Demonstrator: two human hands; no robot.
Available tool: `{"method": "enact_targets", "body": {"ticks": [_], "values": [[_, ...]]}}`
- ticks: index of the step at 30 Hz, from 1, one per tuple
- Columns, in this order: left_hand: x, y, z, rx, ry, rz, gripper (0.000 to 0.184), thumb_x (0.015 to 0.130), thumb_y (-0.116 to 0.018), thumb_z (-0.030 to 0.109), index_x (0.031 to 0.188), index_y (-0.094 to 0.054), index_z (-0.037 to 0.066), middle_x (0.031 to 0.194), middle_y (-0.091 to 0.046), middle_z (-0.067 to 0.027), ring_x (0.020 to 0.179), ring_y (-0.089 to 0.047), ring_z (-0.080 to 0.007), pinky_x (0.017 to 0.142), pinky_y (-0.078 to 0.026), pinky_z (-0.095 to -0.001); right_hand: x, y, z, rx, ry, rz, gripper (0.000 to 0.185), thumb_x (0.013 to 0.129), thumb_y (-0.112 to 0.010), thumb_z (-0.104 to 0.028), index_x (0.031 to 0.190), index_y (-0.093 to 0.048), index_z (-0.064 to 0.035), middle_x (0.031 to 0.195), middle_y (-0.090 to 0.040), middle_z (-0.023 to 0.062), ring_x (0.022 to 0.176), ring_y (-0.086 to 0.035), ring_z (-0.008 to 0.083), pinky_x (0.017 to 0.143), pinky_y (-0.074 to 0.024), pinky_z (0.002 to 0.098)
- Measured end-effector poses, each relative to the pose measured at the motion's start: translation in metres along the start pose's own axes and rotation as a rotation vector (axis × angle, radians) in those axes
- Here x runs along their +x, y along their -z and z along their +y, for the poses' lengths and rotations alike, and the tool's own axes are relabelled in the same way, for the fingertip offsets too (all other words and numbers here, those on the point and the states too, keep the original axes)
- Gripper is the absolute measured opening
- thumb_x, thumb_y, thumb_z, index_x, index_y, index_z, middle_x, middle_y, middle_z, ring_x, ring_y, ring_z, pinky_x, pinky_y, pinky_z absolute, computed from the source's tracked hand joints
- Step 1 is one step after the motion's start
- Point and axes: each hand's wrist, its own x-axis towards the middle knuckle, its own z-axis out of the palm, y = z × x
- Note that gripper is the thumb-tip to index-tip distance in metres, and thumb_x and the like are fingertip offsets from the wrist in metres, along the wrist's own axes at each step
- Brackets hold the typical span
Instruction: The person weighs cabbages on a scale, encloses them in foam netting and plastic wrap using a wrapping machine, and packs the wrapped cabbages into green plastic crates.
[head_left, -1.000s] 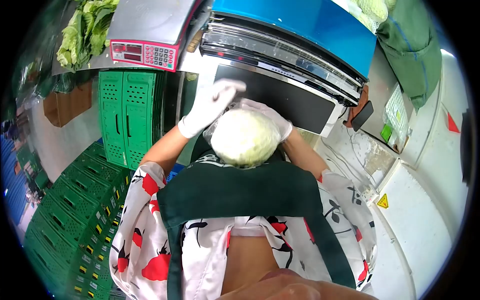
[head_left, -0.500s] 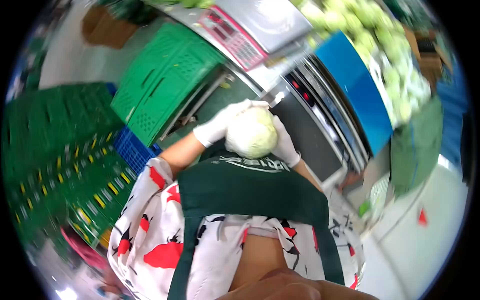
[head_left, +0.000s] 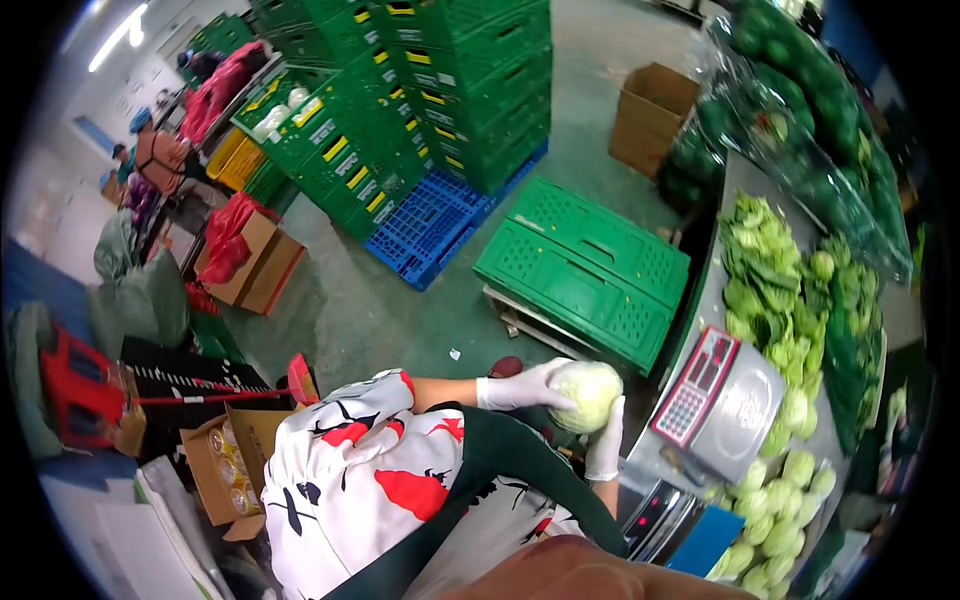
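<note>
A round, pale green cabbage (head_left: 590, 397) is held between both of my hands, in front of my dark green apron. My left hand (head_left: 528, 387), in a white glove, is closed round its left side. On the lower right side, my right hand (head_left: 605, 447), also gloved in white, presses against it with the fingers partly hidden. Close to my right hand are a black wrapping machine with a blue panel (head_left: 703, 541) and a digital scale (head_left: 728, 405) with a pink-edged keypad. The scale's metal plate carries nothing.
A closed green folding crate (head_left: 590, 275) stands ahead, near the worktable. Farther off, green crates (head_left: 465, 95) are stacked on a blue pallet (head_left: 425, 225). Several cabbages (head_left: 775, 515) and leafy trimmings (head_left: 765, 270) lie on the right. A box of rolls (head_left: 228, 465) is at left; people work far left.
My view has swung to the left, bringing the crate stacks and the far room into sight. The cabbage stays in both hands, now over toward the closed green crate.
</note>
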Motion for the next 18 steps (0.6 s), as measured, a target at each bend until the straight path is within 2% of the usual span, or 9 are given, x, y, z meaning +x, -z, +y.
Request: {"method": "enact_targets", "body": {"ticks": [2,4,5,7,10,14,15,16,18], "values": [[-0.021,0.028,0.045,-0.373,0.104,0.061,0.074,0.085,-0.076,0.022,0.147,-0.039,0.006,0.141,-0.050,-0.0097,0.127,-0.052,-0.0208,0.106,-0.046,-0.0374,0.001,-0.048,-0.032,-0.048,0.000,-0.179,0.066,0.102,-0.038,-0.057,0.147,-0.041,-0.0079,0.140,-0.053,0.0091,0.119,-0.057,0.0213,0.094,-0.0480,0.0361],[-0.030,0.080,0.053,-0.511,0.043,0.184,0.072,0.090,-0.070,0.030,0.150,-0.035,0.011,0.144,-0.049,-0.0111,0.130,-0.052,-0.0274,0.102,-0.049,-0.0515,0.024,-0.069,-0.021,-0.201,0.007,-0.082,0.067,0.102,-0.045,-0.049,0.150,-0.034,-0.0027,0.146,-0.046,0.0159,0.124,-0.053,0.0275,0.097,-0.0475,0.0405],[-0.034,0.112,0.057,-0.525,0.008,0.230,0.075,0.092,-0.066,0.039,0.152,-0.030,0.015,0.148,-0.045,-0.0119,0.133,-0.049,-0.0295,0.103,-0.047,-0.0538,0.039,-0.076,-0.014,-0.198,0.004,-0.046,0.066,0.102,-0.048,-0.046,0.149,-0.035,-0.0014,0.146,-0.046,0.0173,0.123,-0.054,0.0275,0.096,-0.0481,0.0399],[-0.041,0.187,0.069,-0.682,-0.044,0.380,0.075,0.091,-0.065,0.049,0.151,-0.032,0.019,0.148,-0.046,-0.0131,0.132,-0.048,-0.0357,0.101,-0.046,-0.0582,0.064,-0.091,-0.006,-0.169,-0.044,0.007,0.061,0.101,-0.054,-0.041,0.145,-0.042,0.0005,0.142,-0.050,0.0187,0.118,-0.058,0.0267,0.092,-0.0505,0.0379],[-0.056,0.307,0.107,-0.863,-0.193,0.683,0.063,0.090,-0.062,0.056,0.141,-0.049,0.020,0.140,-0.055,-0.0084,0.125,-0.056,-0.0282,0.093,-0.053,-0.0544,0.103,-0.100,0.020,-0.124,-0.203,0.015,0.058,0.099,-0.056,-0.044,0.134,-0.051,0.0022,0.124,-0.062,0.0171,0.107,-0.064,0.0267,0.088,-0.0526,0.0372],[-0.096,0.473,0.161,-0.805,-0.434,0.850,0.061,0.088,-0.065,0.058,0.135,-0.053,0.021,0.133,-0.059,-0.0076,0.115,-0.062,-0.0284,0.072,-0.062,-0.0450,0.146,-0.114,0.060,-0.126,-0.333,0.101,0.057,0.098,-0.058,-0.042,0.130,-0.053,0.0050,0.117,-0.065,0.0166,0.101,-0.066,0.0267,0.085,-0.0534,0.0381],[-0.106,0.520,0.171,-0.776,-0.479,0.911,0.060,0.087,-0.066,0.058,0.134,-0.054,0.023,0.133,-0.059,-0.0070,0.116,-0.062,-0.0280,0.073,-0.062,-0.0449,0.154,-0.123,0.064,-0.143,-0.352,0.097,0.050,0.099,-0.058,-0.037,0.127,-0.056,0.0039,0.113,-0.067,0.0163,0.097,-0.068,0.0258,0.081,-0.0552,0.0370],[-0.117,0.546,0.199,-0.738,-0.500,0.976,0.062,0.083,-0.069,0.059,0.134,-0.054,0.026,0.135,-0.057,-0.0035,0.122,-0.056,-0.0266,0.089,-0.054,-0.0502,0.161,-0.134,0.067,-0.153,-0.368,0.097,0.043,0.099,-0.059,-0.033,0.124,-0.059,0.0028,0.110,-0.069,0.0159,0.093,-0.070,0.0250,0.077,-0.0570,0.0359],[-0.140,0.605,0.257,-0.728,-0.581,1.028,0.055,0.087,-0.067,0.049,0.134,-0.053,0.023,0.135,-0.057,-0.0048,0.121,-0.056,-0.0281,0.093,-0.052,-0.0495,0.172,-0.159,0.062,-0.277,-0.352,0.038,0.042,0.100,-0.058,-0.031,0.124,-0.060,0.0026,0.108,-0.069,0.0149,0.089,-0.070,0.0233,0.074,-0.0571,0.0338]]}}
